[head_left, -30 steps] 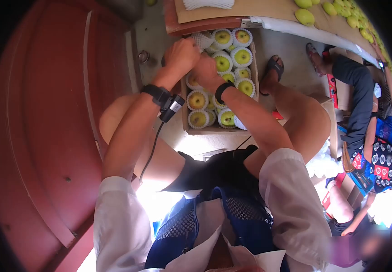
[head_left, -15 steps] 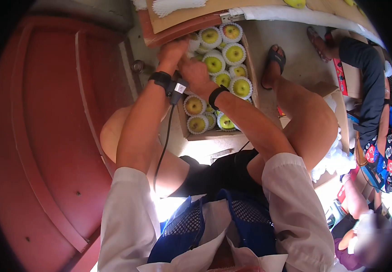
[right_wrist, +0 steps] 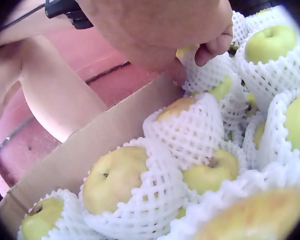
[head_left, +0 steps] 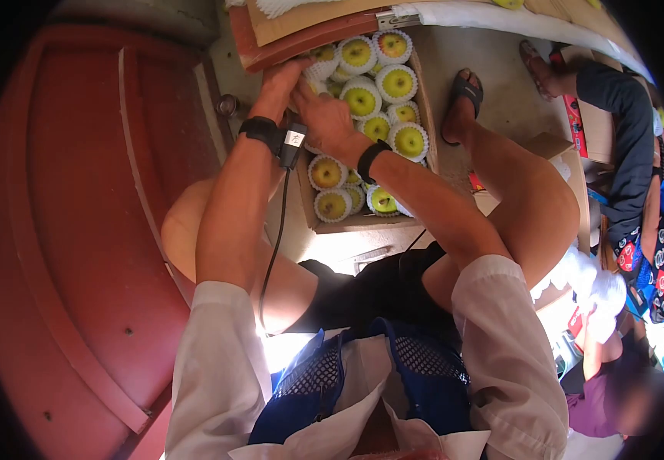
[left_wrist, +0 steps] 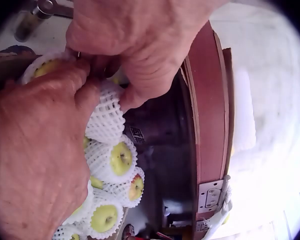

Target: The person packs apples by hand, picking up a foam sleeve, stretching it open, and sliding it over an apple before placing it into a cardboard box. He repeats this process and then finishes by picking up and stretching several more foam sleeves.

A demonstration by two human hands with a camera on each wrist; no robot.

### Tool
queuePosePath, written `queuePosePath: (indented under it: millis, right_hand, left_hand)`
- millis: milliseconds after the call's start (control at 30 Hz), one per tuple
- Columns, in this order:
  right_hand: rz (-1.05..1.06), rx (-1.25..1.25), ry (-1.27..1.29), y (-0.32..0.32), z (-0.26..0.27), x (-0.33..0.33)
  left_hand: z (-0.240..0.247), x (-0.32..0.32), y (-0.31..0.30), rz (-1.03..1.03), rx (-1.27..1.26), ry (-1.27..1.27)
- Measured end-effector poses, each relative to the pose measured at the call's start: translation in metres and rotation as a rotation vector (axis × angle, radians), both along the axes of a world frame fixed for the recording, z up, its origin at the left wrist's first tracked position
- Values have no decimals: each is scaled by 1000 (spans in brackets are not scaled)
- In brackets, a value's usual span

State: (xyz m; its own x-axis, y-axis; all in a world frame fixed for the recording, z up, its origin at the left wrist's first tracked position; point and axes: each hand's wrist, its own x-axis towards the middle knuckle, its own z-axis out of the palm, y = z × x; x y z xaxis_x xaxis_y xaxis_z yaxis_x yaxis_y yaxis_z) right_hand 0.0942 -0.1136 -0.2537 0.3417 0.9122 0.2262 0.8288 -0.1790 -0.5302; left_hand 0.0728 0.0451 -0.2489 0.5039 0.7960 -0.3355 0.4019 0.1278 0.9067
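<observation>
Item: open cardboard box [right_wrist: 110, 127], brown, on the floor beyond the knees, near the red panelled surface [head_left: 63, 230] at left.

Contents: round apples [head_left: 408, 141], yellow-green, some blushed red, each visible one in a white foam net sleeve, set close together along the near, right and far parts. More apples show lower down, through gaps.

Left hand [head_left: 280, 86]: at the far left of the box, thumb against a white foam-netted piece [left_wrist: 107, 117] at the box's far left; fingers bent inward, tips hidden, grip uncertain.

Right hand [head_left: 326, 121]: just nearer and to the right, fingers curled towards the left hand; whether they grip anything cannot be told.

Surroundings: table edge [head_left: 309, 40], red, across the far side; white foam net material [head_left: 282, 6] on its top.

Completeness: box apparently well filled, top still uncovered; fill beneath the hands cannot be judged.
</observation>
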Motion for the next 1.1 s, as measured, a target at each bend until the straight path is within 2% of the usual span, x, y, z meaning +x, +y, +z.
queuePosePath:
  millis: [433,533,633,733,833,933,1033,1100]
  right_hand:
    - [-34,76,11,-2,-1,1]
    - [-46,96,20,-1,-4,1]
    - [-53,94,40,-1,-2,1]
    - [-55,99,44,-2,-1,1]
    - [-58,76,22,0,-7,1]
    - [-43,44,7,0,-7,3]
    - [-32,41,18,-2,-5,3]
    - [-37,61,25,-3,-4,3]
  left_hand:
    - [2,-13,0,32,-189,-230]
    - [-10,-7,3,8,-41,-118]
    - [-18,-9,5,74,-148,-160]
    - [2,-5,-5,27,-78,-6]
    - [-12,-5,4,-46,103,124]
    - [-71,-6,34,-170,661,152]
    - [-61,-7,30,-171,564,86]
    - [-41,-10,21,-173,394,55]
